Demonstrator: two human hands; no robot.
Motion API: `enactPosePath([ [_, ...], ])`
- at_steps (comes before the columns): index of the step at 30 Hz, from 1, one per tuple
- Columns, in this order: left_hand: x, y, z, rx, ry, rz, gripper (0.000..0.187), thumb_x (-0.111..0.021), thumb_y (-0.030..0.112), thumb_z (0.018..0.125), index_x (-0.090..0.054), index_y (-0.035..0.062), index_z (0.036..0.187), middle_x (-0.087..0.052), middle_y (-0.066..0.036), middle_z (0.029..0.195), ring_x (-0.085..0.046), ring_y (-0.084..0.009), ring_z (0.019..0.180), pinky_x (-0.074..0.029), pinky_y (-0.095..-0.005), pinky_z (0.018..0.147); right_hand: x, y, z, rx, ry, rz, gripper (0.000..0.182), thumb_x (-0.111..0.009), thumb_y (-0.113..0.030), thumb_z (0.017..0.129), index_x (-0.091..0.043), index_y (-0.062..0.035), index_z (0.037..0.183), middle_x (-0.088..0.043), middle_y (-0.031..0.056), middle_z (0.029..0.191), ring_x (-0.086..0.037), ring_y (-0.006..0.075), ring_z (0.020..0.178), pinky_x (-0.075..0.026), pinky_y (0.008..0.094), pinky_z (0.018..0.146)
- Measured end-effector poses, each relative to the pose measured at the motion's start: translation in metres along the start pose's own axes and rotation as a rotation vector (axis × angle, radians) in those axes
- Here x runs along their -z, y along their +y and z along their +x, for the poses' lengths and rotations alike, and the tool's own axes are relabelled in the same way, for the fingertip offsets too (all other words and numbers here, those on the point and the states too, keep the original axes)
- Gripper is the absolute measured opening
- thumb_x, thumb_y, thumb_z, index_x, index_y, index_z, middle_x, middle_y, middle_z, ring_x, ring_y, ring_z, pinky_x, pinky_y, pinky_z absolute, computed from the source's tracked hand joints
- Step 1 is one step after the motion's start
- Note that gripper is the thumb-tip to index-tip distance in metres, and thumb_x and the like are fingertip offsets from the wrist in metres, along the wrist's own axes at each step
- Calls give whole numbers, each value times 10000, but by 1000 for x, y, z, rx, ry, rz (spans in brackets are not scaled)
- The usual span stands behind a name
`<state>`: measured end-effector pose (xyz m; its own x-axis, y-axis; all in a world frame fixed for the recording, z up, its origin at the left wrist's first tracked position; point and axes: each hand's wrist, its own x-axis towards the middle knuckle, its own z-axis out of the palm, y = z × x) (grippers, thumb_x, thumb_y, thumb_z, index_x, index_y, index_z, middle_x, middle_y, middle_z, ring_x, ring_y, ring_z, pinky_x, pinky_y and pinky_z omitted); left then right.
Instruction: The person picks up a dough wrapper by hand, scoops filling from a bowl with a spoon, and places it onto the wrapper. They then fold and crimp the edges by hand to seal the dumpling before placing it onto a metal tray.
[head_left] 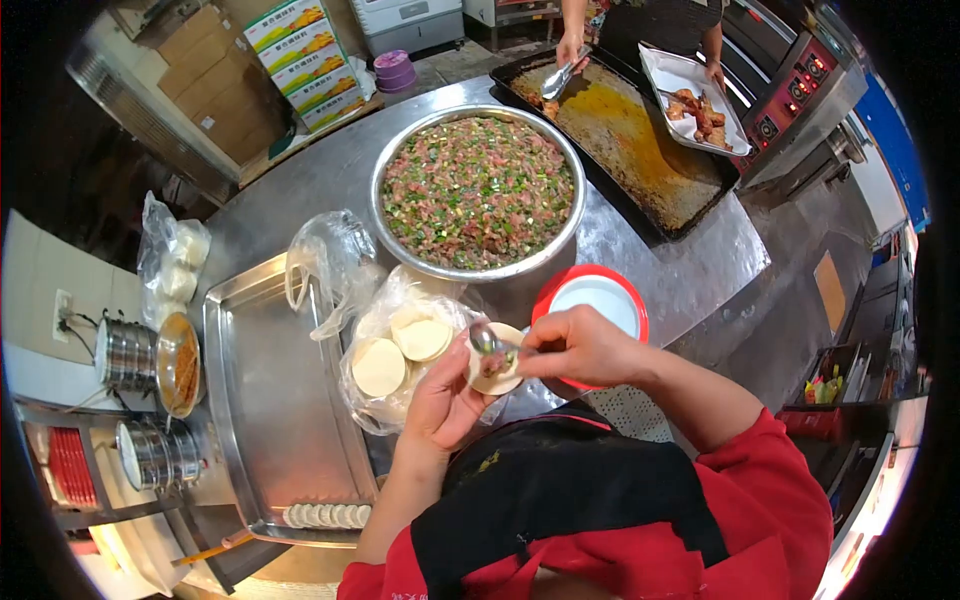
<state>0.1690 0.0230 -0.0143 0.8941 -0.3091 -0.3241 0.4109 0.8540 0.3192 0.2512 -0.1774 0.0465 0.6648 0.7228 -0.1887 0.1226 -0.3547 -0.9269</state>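
A round, pale, flat dough wrapper [510, 381] lies against the fingers of the left hand [442, 402], on their right side, with a small dab of pinkish, green-flecked filling [497, 363] on it. The left fingers are loosely curled and support the wrapper rather than closing over it. The right hand [590, 345] is closed around the handle of a shiny metal spoon [484, 338], whose bowl is over the far left part of the wrapper. Both hands are above the near side of a grey steel table [320, 190]. Just left of them, a clear plastic bag [372, 411] holds stacks of round wrappers; farther left is a rectangular steel tray [290, 400] with a row of small white dumplings [327, 516] at its near end. On the far side sits a wide steel basin [576, 212] of chopped meat and greens, and a red-rimmed white bowl [596, 302] is partly behind the right hand. At far right, another person's hand [570, 50] holds metal tongs [560, 80] over a black baking tray [690, 215]. The left forearm rises from the near side, palm turned inward and up; the right forearm reaches in from the right, back of the hand upward
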Motion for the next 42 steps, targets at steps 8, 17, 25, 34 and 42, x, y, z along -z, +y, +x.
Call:
enactPosePath([
  [8, 16, 5, -3, -115, 137, -247, 383, -418, 128, 971, -395, -48, 1311, -499, -186, 1303, -486, -307, 1222, -403, -470, 1036, 70, 38, 68, -71, 261, -334, 93, -557, -80, 797, -608, -3, 781, -607, 121, 628, -614, 269, 602, -482, 379, 566],
  [17, 17, 9, 9, -128, 156, -325, 397, -381, 154, 985, -360, -16, 1343, -471, -188, 1339, -442, -318, 1263, -358, -524, 1056, 50, 48, 116, 301, 187, -771, 117, -567, -7, 696, -550, -35, 808, -601, 152, 788, -613, 379, 762, -487, 468, 645],
  [25, 12, 14, 20, -115, 213, -249, 426, -418, 174, 974, -373, -51, 1332, -461, -184, 1349, -442, -309, 1262, -345, -476, 1074, 60, 49, 111, 343, -23, -848, 69, -593, -67, 703, -550, -30, 741, -591, 127, 697, -613, 349, 641, -482, 461, 576],
  [34, 17, 21, 30, -91, 226, -250, 419, -364, 193, 996, -362, -48, 1338, -451, -182, 1360, -418, -312, 1281, -317, -478, 1091, 70, 65, 109, 259, -14, -441, 90, -584, -89, 749, -577, -3, 720, -581, 142, 637, -589, 306, 596, -451, 406, 538],
  [42, 12, 24, 55, -74, 298, -206, 437, -328, 289, 1013, -407, -32, 1299, -481, -173, 1330, -446, -307, 1252, -337, -451, 1081, 67, 49, 109, -476, 101, 329, 148, -612, -96, 789, -680, 26, 838, -570, 4, 614, -509, 82, 570, -395, 261, 505],
])
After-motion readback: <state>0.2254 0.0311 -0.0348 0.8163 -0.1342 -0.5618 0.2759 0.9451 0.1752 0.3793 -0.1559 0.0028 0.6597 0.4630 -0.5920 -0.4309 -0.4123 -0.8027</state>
